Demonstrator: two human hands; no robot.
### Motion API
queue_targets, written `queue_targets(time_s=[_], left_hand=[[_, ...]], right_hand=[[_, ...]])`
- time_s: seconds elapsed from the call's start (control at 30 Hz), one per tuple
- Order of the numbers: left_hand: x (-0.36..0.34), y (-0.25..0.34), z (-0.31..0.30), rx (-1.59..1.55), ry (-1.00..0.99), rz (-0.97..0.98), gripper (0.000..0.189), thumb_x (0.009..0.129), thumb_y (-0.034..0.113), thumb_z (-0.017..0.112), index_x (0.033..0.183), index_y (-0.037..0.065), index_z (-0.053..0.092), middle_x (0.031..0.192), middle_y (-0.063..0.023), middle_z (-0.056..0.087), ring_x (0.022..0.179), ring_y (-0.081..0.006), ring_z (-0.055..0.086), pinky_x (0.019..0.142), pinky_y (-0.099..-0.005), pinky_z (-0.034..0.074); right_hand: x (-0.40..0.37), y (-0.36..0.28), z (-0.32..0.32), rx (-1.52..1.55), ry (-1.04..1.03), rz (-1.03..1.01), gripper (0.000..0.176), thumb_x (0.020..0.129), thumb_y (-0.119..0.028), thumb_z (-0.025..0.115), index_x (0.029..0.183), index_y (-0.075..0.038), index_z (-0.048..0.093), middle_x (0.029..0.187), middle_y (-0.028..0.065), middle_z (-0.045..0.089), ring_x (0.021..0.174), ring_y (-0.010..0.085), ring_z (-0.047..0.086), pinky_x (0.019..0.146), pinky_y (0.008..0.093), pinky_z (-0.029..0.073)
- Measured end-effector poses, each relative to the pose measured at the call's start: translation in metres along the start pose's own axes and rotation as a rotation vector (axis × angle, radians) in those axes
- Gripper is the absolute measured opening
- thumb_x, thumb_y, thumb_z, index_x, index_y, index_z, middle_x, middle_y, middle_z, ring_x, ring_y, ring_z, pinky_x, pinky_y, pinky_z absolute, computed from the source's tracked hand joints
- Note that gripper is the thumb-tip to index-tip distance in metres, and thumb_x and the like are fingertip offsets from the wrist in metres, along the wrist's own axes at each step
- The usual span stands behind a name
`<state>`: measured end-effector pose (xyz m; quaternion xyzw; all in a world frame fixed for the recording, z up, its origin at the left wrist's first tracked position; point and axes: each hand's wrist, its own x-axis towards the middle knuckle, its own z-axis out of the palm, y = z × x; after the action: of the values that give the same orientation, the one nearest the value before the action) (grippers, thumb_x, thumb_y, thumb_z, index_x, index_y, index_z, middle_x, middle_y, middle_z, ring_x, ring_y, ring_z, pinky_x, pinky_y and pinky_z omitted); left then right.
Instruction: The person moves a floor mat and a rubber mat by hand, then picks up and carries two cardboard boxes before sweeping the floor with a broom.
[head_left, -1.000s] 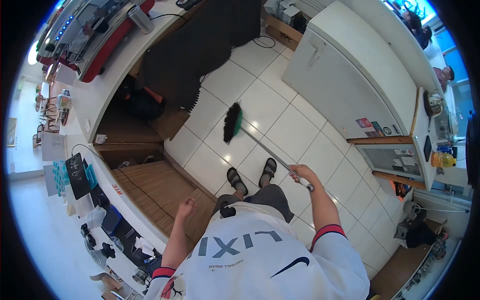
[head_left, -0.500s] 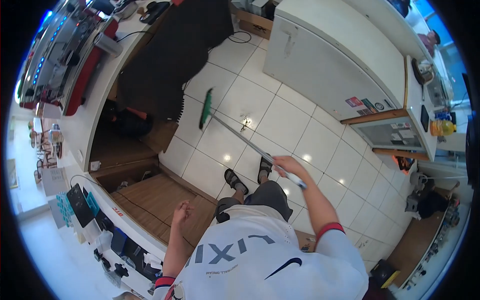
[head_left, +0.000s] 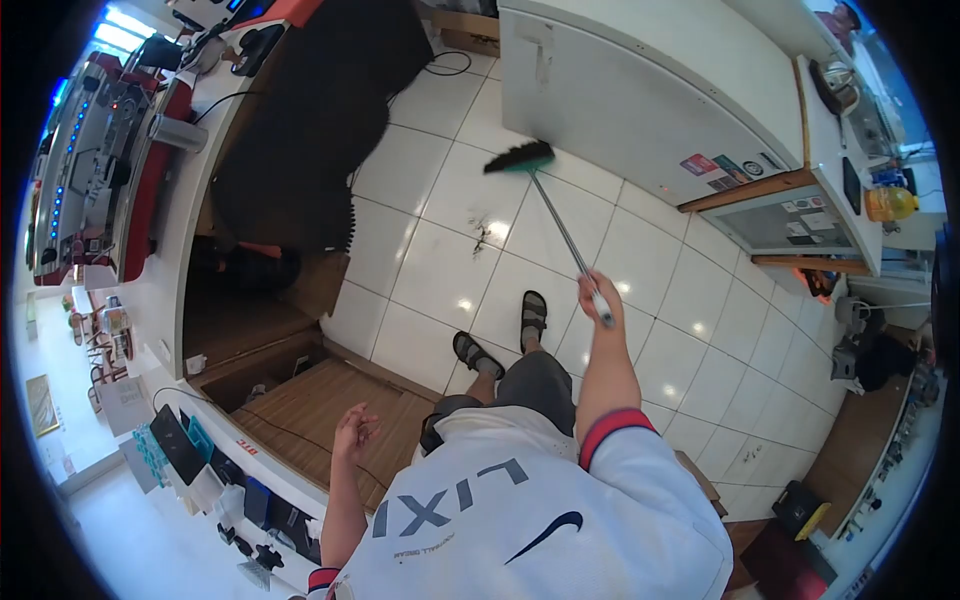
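Observation:
My right hand (head_left: 597,292) is wrapped round the grip of a broom (head_left: 560,222) with a long metal handle. Its green head with dark bristles (head_left: 520,158) is by the foot of the white cabinet, at the upper middle of the view. A small scatter of dark debris (head_left: 487,232) lies on the white floor tiles (head_left: 440,270), left of the broom handle. Away from the broom, my left hand (head_left: 356,432) hangs at my left side with its fingers loosely apart, holding nothing.
A white cabinet or chest (head_left: 620,110) borders the floor at upper right. A dark mat (head_left: 310,130) hangs from the left counter (head_left: 205,120), which carries a coffee machine (head_left: 95,170). Below it is a brown wooden panel (head_left: 330,400). A yellow bottle (head_left: 890,204) stands far right.
The broom head has swung right and away, from left of the debris to the cabinet's foot. My right hand has moved slightly up and right with the handle. My left hand stays low.

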<state>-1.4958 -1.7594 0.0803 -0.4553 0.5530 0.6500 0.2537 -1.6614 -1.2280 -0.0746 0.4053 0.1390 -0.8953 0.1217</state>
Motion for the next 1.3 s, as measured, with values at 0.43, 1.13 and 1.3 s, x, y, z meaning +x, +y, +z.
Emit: queue_targets(time_s=[0.43, 1.13, 1.3], left_hand=[[0.044, 0.006, 0.003, 0.083, 0.008, -0.061, 0.025, 0.087, 0.021, 0.04, 0.107, 0.009, 0.046, 0.085, -0.0095, 0.057, 0.043, -0.0077, 0.036, 0.061, -0.0303, 0.049], [0.03, -0.041, -0.002, 0.107, -0.026, -0.079, 0.023, 0.084, 0.025, 0.05, 0.104, 0.012, 0.048, 0.079, -0.0053, 0.058, 0.042, -0.0059, 0.035, 0.058, -0.0296, 0.05], [0.049, -0.039, 0.006, 0.16, -0.048, -0.139, 0.023, 0.084, 0.026, 0.05, 0.103, 0.013, 0.049, 0.077, -0.0044, 0.057, 0.042, -0.0057, 0.035, 0.06, -0.0305, 0.048]], right_hand=[[-0.239, 0.005, 0.04, -0.634, 0.19, 0.19, 0.027, 0.085, -0.015, 0.043, 0.111, -0.008, 0.043, 0.061, 0.0043, 0.043, 0.038, 0.0051, 0.033, 0.031, 0.02, 0.029], [-0.131, 0.006, -0.035, -0.799, 0.219, 0.267, 0.025, 0.081, -0.014, 0.051, 0.103, -0.002, 0.048, 0.066, 0.0054, 0.05, 0.039, 0.0065, 0.039, 0.029, 0.0192, 0.032], [-0.213, -0.063, -0.059, -0.729, 0.382, 0.143, 0.038, 0.081, -0.01, 0.05, 0.116, -0.002, 0.039, 0.066, 0.0056, 0.05, 0.04, 0.0066, 0.039, 0.03, 0.0192, 0.031]])
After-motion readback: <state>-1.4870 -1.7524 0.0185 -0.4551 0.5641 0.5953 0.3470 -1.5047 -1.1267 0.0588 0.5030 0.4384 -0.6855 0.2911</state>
